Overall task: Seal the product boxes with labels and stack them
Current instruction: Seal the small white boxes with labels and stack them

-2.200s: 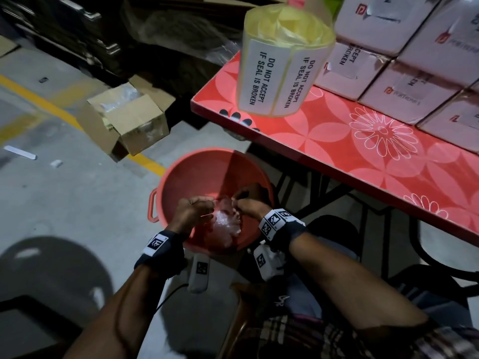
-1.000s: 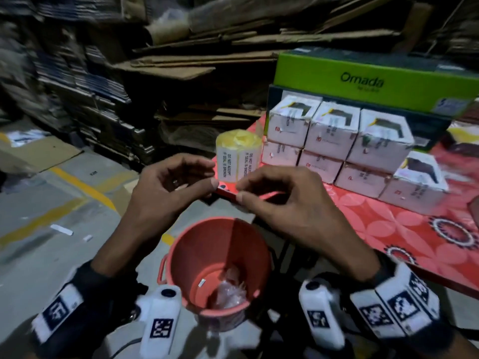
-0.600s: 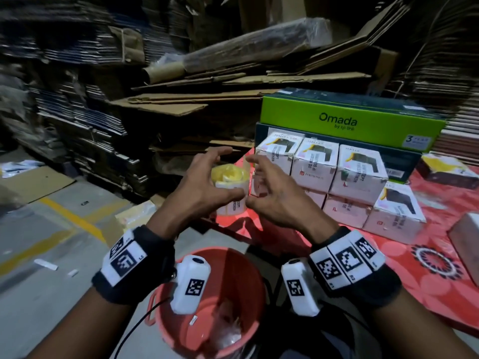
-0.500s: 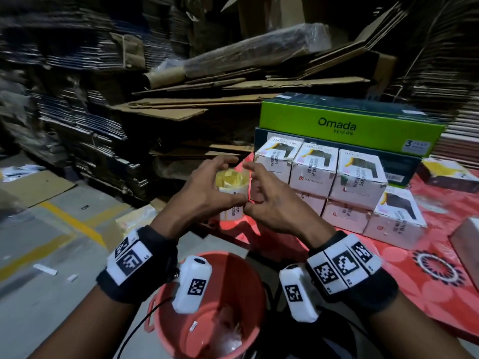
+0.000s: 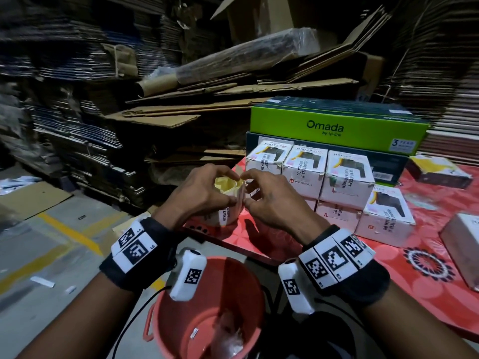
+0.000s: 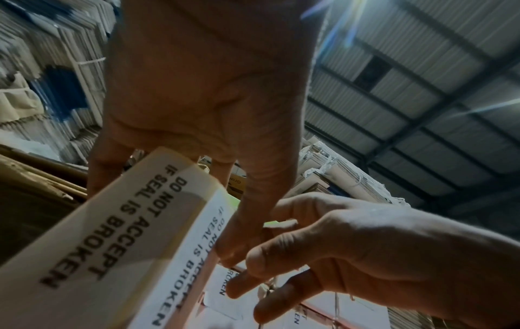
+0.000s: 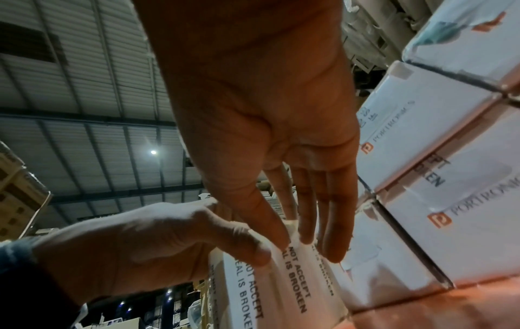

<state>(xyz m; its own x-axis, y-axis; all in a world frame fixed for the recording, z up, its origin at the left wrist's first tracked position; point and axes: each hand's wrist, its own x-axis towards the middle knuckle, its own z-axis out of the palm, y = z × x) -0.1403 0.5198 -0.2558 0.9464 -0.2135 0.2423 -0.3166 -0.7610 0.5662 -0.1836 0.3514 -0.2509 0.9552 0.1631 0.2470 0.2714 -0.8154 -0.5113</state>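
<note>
Flattened cardboard (image 5: 160, 117) is piled high behind a red flowered bench (image 5: 425, 244), in a dim storeroom with a ribbed metal roof (image 6: 422, 89).

At the bench's near left corner stands the label roll (image 5: 225, 206), upright, its yellow backing paper showing at the top and white labels reading "DO NOT ACCEPT IF SEAL IS BROKEN" around its side. Both hands are on it. The left hand (image 5: 199, 193) wraps the roll from the left, fingers curled over its far side and thumb (image 6: 247, 222) pressed on the near face; its grip holds the roll. The right hand (image 5: 272, 200) meets it from the right: thumb (image 7: 270, 224) and forefinger pinch the edge of one label (image 7: 292, 273) near the top of the roll, while the other fingers hang loosely straight beside it. Whether the label has lifted off its backing cannot be told.

Just right of the roll stand the white boxes (image 5: 344, 182), two layers deep, each with a seal label across its flap. Behind them two larger cartons are stacked, the upper one green (image 5: 337, 128). A dark box (image 5: 438, 172) lies further right, and a plain white box (image 5: 464, 239) sits at the right edge, well apart from the stack.

Below the hands, on the floor, a red bucket (image 5: 166, 314) holds crumpled clear plastic (image 5: 228, 340). A yellow line (image 5: 70, 234) runs across the grey floor to the left.
</note>
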